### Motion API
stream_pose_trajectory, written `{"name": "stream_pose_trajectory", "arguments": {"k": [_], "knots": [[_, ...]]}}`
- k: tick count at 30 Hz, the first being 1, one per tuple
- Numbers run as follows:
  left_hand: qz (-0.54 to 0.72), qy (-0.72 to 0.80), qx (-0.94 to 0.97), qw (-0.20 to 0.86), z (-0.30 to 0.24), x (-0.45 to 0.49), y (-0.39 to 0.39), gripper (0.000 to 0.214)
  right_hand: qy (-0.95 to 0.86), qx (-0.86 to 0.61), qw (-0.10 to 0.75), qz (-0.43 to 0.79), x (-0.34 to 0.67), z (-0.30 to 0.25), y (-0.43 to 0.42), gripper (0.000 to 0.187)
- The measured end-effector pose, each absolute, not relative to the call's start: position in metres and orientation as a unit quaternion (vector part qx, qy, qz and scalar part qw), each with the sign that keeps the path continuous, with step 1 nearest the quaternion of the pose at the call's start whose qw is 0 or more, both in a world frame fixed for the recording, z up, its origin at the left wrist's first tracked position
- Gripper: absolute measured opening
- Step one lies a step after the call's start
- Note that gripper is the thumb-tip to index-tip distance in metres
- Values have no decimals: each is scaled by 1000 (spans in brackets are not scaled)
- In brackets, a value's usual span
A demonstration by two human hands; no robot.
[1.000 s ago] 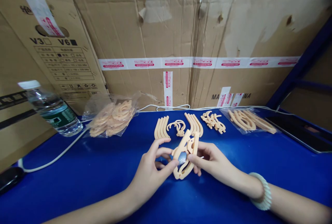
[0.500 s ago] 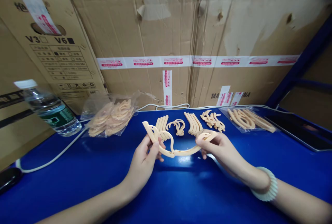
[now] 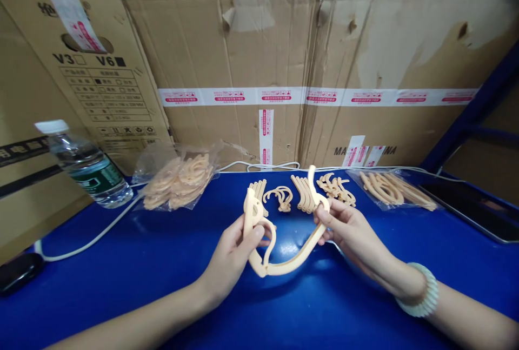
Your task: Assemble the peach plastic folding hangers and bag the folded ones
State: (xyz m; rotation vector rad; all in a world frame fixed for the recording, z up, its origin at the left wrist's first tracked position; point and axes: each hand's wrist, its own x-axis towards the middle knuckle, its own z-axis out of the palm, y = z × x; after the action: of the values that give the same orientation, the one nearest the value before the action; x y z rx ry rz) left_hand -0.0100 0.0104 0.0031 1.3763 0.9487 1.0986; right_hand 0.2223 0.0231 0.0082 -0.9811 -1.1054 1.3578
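Note:
A beige plastic folding clothes hanger (image 3: 290,269) is held up above the table between both hands, its two arms joined at a low middle point and angled upward in a V. My left hand (image 3: 231,255) is closed around the left arm, thumb in front, beside a curved hook-like piece. My right hand (image 3: 357,233) pinches the right arm near its ring-shaped part, from which a short end sticks up. Behind the hanger lie a left row of curved arm pieces (image 3: 259,185), several thin hooks (image 3: 284,198), a right row of arm pieces (image 3: 302,193) and a jumbled pile of small parts (image 3: 336,189).
Clear bags of beige parts lie at the left (image 3: 178,179) and right (image 3: 395,190) of the blue table (image 3: 170,263). A water bottle (image 3: 91,169) leans at the left, near a black object (image 3: 20,275). A dark tablet-like device (image 3: 470,209) sits right. Cardboard boxes (image 3: 243,41) stand behind.
The hanger's two arms have swung upward from a shallow curve to a steeper V, and its middle joint has dropped lower. Both hands keep hold. The view has shifted slightly.

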Motion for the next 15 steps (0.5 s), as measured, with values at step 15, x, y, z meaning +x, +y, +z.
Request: {"name": "stream_pose_trajectory", "arguments": {"k": [15], "knots": [[295,335,527,723,6,-1,8,40,-647,-323,483,494,220,2,16,22]]}}
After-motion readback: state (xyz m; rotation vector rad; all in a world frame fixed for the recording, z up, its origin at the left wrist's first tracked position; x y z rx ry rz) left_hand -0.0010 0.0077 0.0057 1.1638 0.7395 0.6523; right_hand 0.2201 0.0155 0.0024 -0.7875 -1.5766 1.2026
